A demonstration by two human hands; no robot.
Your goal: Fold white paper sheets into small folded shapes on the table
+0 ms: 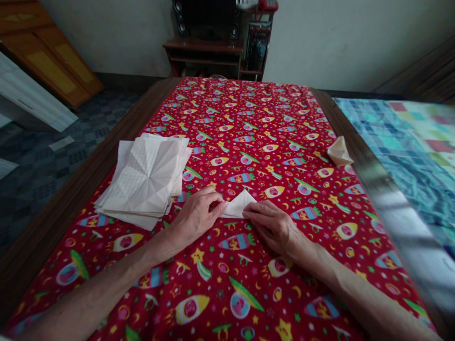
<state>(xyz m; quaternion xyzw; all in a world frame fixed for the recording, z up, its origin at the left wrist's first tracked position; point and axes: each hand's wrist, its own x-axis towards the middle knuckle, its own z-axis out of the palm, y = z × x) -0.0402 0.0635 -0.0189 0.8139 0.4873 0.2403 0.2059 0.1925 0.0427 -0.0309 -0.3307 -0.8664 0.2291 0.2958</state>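
Observation:
A small folded piece of white paper (239,206), triangular with its peak pointing away from me, lies on the red patterned cloth (234,274). My left hand (202,210) pinches its left corner between thumb and forefinger. On the right corner, the fingers of my right hand (272,222) are pressed together over the paper. Left of my hands sits a stack of creased white paper sheets (149,175); the top one carries fold lines spreading from its centre. A cream folded paper piece (340,151) rests near the cloth's right edge.
The cloth covers a table with a dark wooden border (117,128). To the right is a bed with blue checked bedding (394,156). A wooden stand (206,46) with speakers is against the far wall. A wooden cabinet (53,52) and a white cabinet (35,90) stand at left.

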